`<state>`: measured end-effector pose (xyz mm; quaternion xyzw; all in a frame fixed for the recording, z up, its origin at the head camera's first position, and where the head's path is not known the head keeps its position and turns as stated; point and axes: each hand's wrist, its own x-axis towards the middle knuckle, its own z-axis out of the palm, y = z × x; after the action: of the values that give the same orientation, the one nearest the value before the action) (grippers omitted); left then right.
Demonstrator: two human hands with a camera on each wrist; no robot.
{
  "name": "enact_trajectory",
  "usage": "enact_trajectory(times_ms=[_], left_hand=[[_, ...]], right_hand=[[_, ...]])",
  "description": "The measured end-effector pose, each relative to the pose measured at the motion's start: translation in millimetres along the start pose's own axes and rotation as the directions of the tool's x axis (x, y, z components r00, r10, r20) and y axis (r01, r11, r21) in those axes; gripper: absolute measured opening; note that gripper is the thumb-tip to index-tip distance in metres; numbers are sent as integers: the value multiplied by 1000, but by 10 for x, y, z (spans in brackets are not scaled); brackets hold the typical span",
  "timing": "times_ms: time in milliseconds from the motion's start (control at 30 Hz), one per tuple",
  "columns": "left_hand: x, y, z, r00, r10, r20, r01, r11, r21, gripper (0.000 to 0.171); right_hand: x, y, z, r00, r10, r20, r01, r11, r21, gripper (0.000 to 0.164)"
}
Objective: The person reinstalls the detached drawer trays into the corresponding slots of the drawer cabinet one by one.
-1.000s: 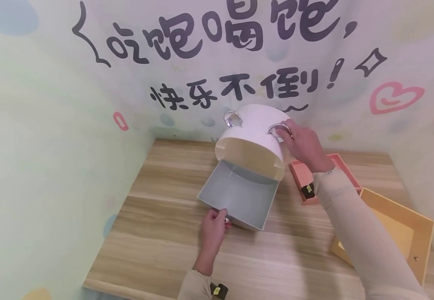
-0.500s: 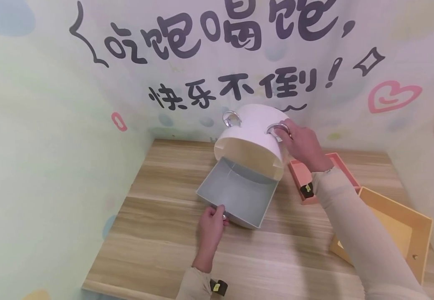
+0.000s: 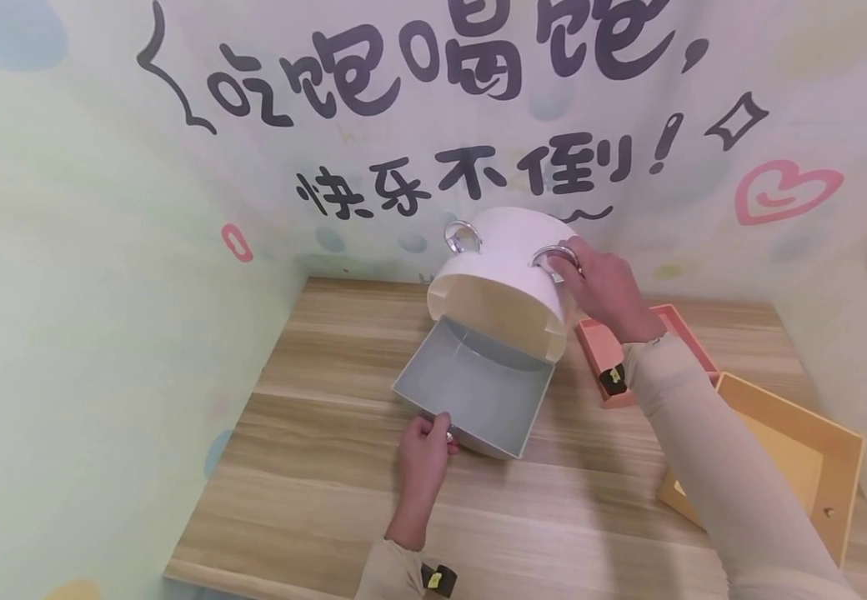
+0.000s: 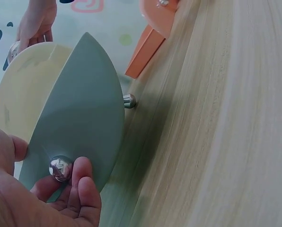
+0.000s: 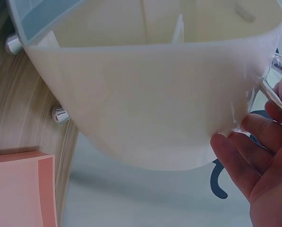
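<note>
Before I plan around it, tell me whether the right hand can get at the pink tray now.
Probably not: the right hand holds a ring handle on the white shell. Freed, it likely could, since the pink tray looks close by.

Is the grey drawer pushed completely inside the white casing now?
No, the head view shows most of the grey drawer sticking out of the open front of the white casing.

Pink tray [image 3: 598, 345], yellow tray [image 3: 795, 454], table [image 3: 306, 467], lettered wall [image 3: 433, 125]
</note>
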<state>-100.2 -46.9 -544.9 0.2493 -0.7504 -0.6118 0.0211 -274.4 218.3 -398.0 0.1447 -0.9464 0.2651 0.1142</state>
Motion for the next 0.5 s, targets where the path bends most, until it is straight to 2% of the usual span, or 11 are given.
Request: enact_trajectory(times_ms=[167,300,500], left_hand=[[-57,-6,-5,1000,-3,-11,4,1000,6,26],[-98,-18,-1,1000,-1,-13,1,1000,-27,27],[-103,-34,1,1000,16,-18,-17,999,-41,24]], right_hand=[[-2,0,6,1000,-4,-6,4,1000,1,32],[0,-2,7,1000,-9,-8,9,1000,0,31],[1,0,7,1000,-12,-5,12,1000,-3,31]])
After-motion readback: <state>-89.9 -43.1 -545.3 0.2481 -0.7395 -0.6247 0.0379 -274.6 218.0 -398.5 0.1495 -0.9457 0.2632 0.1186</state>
